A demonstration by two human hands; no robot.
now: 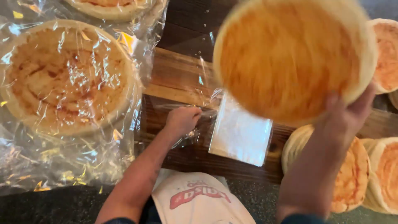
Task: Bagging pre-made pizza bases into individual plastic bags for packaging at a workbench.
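- Right hand [346, 114]: raised above the table, fingers closed on the lower right edge of a round pizza base [290, 58]. The base is held up off the table, sauce-coloured face toward the camera, and is blurred.
- Left hand [182, 120]: lowered onto the wooden table [178, 74], fingers curled shut on the edge of a clear plastic bag [240, 132]. The bag lies flat on the table just right of this hand, below the raised base.
- Wrapped pizza base [66, 76]: lies at the left in crinkled clear wrap, well apart from both hands. A second wrapped base [112, 8] shows partly at the top edge.
- Stack of bare bases [352, 174]: rests at the lower right, behind the right forearm. More bare bases [385, 54] lie along the right edge.
- White apron [199, 199]: bears a red print and shows at the bottom centre, between the two forearms.
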